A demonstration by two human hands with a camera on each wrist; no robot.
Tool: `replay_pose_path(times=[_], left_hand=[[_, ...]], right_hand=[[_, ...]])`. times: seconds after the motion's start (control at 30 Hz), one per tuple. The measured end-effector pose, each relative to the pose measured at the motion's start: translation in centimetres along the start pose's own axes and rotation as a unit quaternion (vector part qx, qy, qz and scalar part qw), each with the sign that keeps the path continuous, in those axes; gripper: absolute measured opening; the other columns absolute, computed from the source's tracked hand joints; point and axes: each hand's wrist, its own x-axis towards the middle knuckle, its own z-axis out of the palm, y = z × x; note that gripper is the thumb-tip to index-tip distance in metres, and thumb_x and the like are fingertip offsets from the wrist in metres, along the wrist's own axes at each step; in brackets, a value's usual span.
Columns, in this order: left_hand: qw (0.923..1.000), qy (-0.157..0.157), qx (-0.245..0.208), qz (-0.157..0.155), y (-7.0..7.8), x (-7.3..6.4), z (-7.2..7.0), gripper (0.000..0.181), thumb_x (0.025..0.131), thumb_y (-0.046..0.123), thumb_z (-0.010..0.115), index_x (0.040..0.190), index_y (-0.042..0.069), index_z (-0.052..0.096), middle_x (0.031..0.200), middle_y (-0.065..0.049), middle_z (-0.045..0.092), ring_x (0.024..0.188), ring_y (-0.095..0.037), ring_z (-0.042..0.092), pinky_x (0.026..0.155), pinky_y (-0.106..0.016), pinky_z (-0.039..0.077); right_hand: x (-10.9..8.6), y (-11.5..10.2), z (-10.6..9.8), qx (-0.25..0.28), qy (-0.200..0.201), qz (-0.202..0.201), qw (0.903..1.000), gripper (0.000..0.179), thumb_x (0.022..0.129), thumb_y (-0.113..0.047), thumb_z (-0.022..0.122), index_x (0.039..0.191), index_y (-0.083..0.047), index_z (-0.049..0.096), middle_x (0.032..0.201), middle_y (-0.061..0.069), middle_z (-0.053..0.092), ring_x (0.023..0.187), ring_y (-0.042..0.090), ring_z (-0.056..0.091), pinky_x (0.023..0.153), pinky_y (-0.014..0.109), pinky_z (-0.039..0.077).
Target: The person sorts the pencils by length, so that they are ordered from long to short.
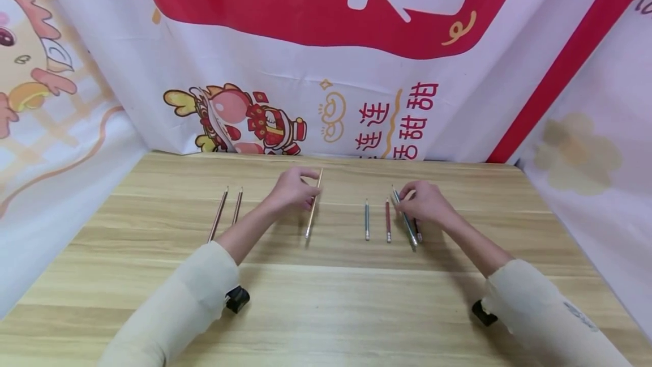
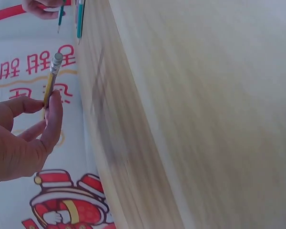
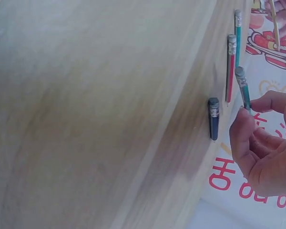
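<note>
Yellow pencil [image 2: 51,83] sits pinched in left hand [image 1: 294,188], teal pencil [image 3: 244,90] in right hand [image 1: 424,203].

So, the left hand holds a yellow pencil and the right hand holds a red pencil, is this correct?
Not quite: the right hand holds a green pencil, not a red one, as the right wrist view shows. The left hand does hold a yellow pencil.

Wood-grain table [image 1: 326,310]; white cloth [image 1: 285,64] behind it; cartoon figure [image 1: 231,109] and red lettering [image 1: 411,128] printed there.
</note>
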Motion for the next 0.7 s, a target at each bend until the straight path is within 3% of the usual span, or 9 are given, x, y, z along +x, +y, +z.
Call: replay_pose_path(times=[0.2,0.33,0.5,0.7], left_hand=[[0.9972,-0.016,-0.064,-0.036,-0.8,-0.1,-1.5,0.052,0.094,-0.01,0.061,0.145,-0.002,0.052,0.114,-0.034,0.064,0.066,-0.019,0.064,0.066,-0.032,0.066],[0.9927,-0.034,-0.102,-0.054,-1.3,-0.2,-2.4,0.055,0.093,-0.013,0.06,0.147,-0.004,0.049,0.108,-0.031,0.065,0.066,-0.019,0.066,0.063,-0.028,0.064],[0.9902,-0.041,-0.117,-0.064,-1.7,-0.5,-3.3,0.059,0.093,-0.013,0.06,0.15,-0.002,0.046,0.103,-0.028,0.067,0.072,-0.024,0.071,0.071,-0.033,0.067],[0.986,-0.042,-0.137,-0.085,-2.0,-0.9,-4.1,0.062,0.094,-0.013,0.059,0.153,0.001,0.043,0.119,-0.036,0.06,0.076,-0.024,0.073,0.069,-0.028,0.066]], right_hand=[[-0.3,-0.5,-0.1,0.051,-0.009,0.024,0.9984,0.022,0.092,-0.005,0.072,0.109,0.006,0.063,0.077,0.011,0.066,0.06,0.015,0.062,0.056,0.032,0.064],[-0.6,-0.9,0.0,0.073,-0.024,0.038,0.9963,0.025,0.094,-0.005,0.071,0.114,0.007,0.061,0.081,0.012,0.064,0.065,0.017,0.062,0.06,0.035,0.066],[-0.7,-1.1,0.1,0.101,-0.032,0.042,0.9935,0.03,0.094,-0.004,0.068,0.12,0.01,0.059,0.084,0.012,0.064,0.067,0.018,0.062,0.062,0.037,0.067],[-0.8,-1.1,0.2,0.131,-0.039,0.045,0.9896,0.031,0.096,-0.002,0.064,0.123,0.012,0.057,0.089,0.014,0.064,0.069,0.019,0.063,0.067,0.042,0.068]])
